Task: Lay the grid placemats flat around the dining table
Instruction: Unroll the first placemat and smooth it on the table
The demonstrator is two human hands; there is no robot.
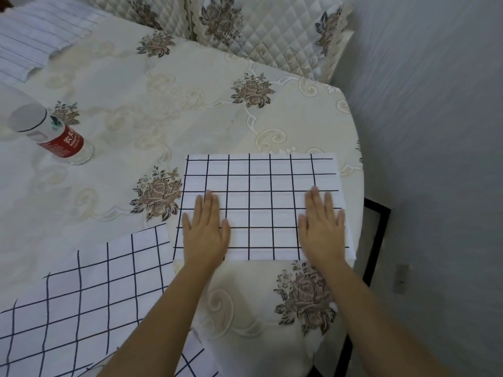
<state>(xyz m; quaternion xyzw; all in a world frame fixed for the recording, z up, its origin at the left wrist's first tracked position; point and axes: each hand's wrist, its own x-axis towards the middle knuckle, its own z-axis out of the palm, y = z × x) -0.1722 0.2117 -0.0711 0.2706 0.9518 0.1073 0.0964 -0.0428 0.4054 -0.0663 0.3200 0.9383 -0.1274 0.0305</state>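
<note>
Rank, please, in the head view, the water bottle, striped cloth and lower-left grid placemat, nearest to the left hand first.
From the left hand:
1. lower-left grid placemat, near left.
2. water bottle, mid-left.
3. striped cloth, far-left corner.

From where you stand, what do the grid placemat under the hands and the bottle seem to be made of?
The grid placemat looks like thin matte cloth, possibly soft vinyl: faint straight fold creases cross it and it shows no shine. The bottle looks like clear plastic: the base is see-through, with a glossy red printed label wrapped round it.
</note>
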